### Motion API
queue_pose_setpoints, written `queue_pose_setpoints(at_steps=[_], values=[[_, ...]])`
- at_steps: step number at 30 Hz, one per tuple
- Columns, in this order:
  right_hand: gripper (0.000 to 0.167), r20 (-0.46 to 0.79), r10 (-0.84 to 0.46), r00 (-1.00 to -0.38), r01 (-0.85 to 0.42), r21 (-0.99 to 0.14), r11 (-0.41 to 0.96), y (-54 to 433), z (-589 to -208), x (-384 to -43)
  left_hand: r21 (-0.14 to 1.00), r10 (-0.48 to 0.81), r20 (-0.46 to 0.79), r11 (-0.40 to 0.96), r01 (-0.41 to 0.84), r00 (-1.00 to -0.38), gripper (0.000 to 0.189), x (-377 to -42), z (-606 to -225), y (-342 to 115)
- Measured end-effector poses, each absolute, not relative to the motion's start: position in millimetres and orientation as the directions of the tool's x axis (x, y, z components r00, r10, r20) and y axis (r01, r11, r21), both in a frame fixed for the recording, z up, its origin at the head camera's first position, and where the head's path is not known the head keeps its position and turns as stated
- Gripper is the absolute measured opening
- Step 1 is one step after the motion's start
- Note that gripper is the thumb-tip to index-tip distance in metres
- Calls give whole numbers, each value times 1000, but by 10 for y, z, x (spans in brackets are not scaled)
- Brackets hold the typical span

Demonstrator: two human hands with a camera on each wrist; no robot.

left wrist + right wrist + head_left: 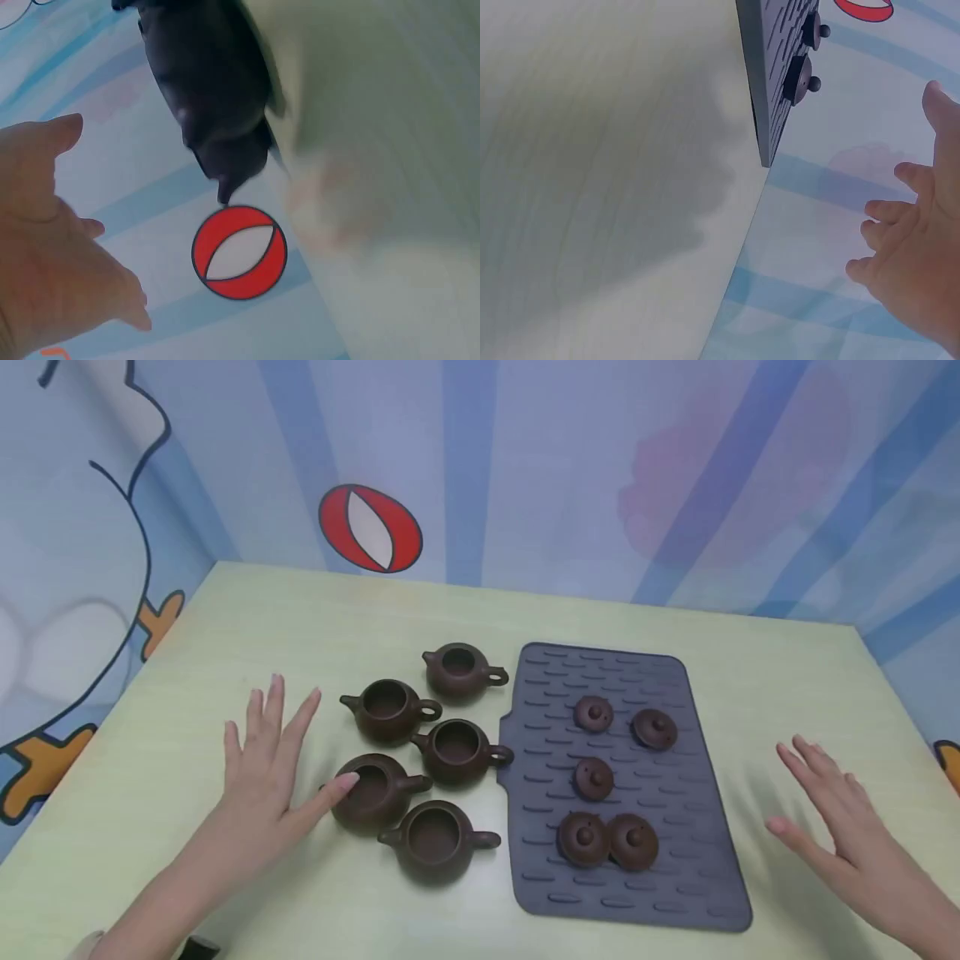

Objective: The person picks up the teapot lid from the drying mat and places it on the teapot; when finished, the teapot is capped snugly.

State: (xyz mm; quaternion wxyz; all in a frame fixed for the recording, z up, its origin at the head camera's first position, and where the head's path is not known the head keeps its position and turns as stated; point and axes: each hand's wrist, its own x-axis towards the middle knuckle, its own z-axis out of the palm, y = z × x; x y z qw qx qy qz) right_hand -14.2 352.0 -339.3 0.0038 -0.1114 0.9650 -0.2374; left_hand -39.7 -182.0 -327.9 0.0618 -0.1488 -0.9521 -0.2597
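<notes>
Several small brown teapots without lids stand in a loose group left of the middle, among them a front teapot (433, 843) and a back teapot (459, 672). My left hand (258, 785) is spread beside the group, its thumb overlapping the left teapot (372, 793) in the head view. Several round knobbed lids, such as the small upper lid (593, 714) and the right lid (655, 728), lie on a grey ribbed mat (705, 868). Two of them, including the front lid (633, 842), sit side by side. To the right of the mat, my right hand (843, 835) hovers with fingers extended, holding nothing.
Everything rests on a pale wooden table (300, 610). Behind it rises a blue patterned wall (555, 485) with a red and white ball picture (371, 528). A small black object (199, 948) shows by the left forearm at the front edge.
</notes>
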Motion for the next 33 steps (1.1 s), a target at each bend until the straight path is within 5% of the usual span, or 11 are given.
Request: queue_pose_setpoints(at_steps=[8,14,22,33], values=[[77,84,-313,-946,-318,-429,845,3194,-3412,-121,509,432,142,740,440,-891,48,-376,-3163,-1540],[68,154,-517,-842,-535,-364,762,2795,-3464,-188,515,709,123,553,655,-695,51,-509,-3163,-1379],[50,170,-638,-751,-649,-368,666,2553,-3545,-266,555,857,-71,459,694,-510,65,-667,-3147,-1337],[30,147,-662,-735,-645,-451,616,2616,-3578,-371,514,845,-149,511,689,-514,62,-729,-3142,-1318]])
